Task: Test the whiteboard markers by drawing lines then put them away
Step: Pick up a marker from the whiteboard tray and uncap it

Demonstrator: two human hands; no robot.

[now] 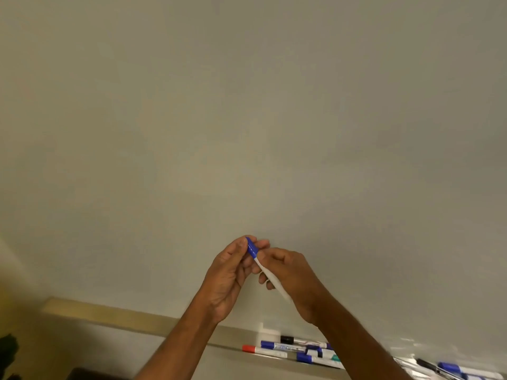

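Observation:
A white marker with a blue cap (267,270) is held between both hands in front of the whiteboard (247,119). My left hand (230,275) pinches the blue cap at the marker's upper end. My right hand (290,281) grips the white barrel below it. The cap sits on the marker. The board surface shows no lines.
On the tray (225,337) under the board lie several markers: a red-capped one (263,350), blue-capped ones (285,346) and a black-capped one (299,340). More markers (452,370) lie at the lower right. A dark object (8,352) sits at the lower left.

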